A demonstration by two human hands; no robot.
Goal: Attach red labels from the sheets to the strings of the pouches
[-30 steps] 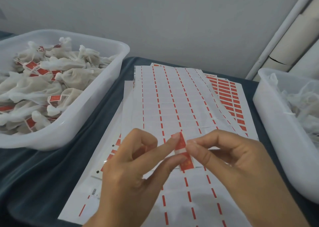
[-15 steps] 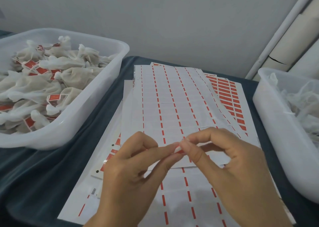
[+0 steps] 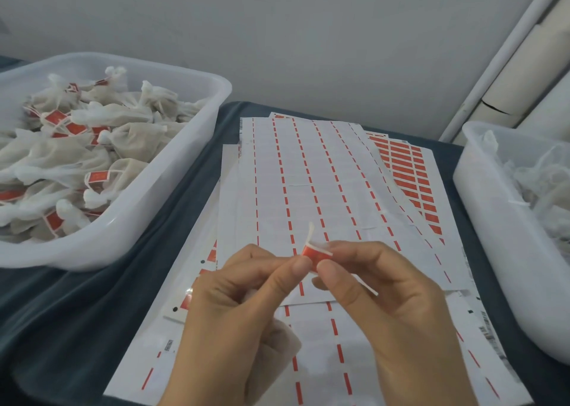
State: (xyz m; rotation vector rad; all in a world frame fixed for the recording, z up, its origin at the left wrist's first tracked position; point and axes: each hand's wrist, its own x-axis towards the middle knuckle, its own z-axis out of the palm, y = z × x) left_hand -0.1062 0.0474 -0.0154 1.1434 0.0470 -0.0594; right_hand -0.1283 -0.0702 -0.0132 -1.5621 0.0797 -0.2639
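A small red label [image 3: 314, 253] is folded round a thin white string [image 3: 310, 232], whose end sticks up from the fold. My left hand [image 3: 240, 322] and my right hand [image 3: 391, 307] both pinch the label between thumb and forefinger, just above the label sheets. A pale pouch [image 3: 282, 339] hangs under my left palm, mostly hidden. Another bit of white string shows below my right thumb. Emptied label sheets [image 3: 308, 189] cover the middle of the table; a sheet with red labels [image 3: 410, 174] lies underneath at the right.
A white tub [image 3: 172, 189] at the left holds several pouches with red labels on them. Another white tub [image 3: 490, 214] at the right holds white pouches and loose strings. A dark blue cloth [image 3: 77, 313] covers the table. A grey wall stands behind.
The label was flat and upright between my fingertips a second ago; now it is folded over the string, which has come into sight. Both hands stayed in about the same place.
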